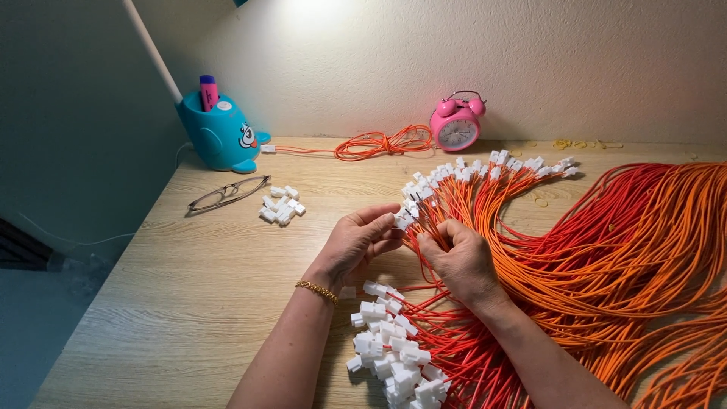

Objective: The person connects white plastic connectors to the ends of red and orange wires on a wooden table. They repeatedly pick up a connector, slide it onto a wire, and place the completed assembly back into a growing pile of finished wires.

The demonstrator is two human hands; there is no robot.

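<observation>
My left hand [356, 242] pinches a small white plastic connector [401, 220] at the end of an orange wire. My right hand [462, 261] grips the thin orange wires just beside it. Both hands hover over a big fan of orange and red wires [621, 250] spread on the wooden table [189, 288]. One row of white connectors [492, 168] lies beyond my hands. Another cluster of white connectors [394, 348] lies near my wrists. A gold bracelet is on my left wrist.
A small pile of loose white connectors [282, 204] and a pair of glasses [227, 194] lie to the left. At the back stand a blue pen holder [221, 132], a coiled orange wire bundle [382, 142] and a pink alarm clock [457, 125]. Rubber bands [575, 144] lie far right.
</observation>
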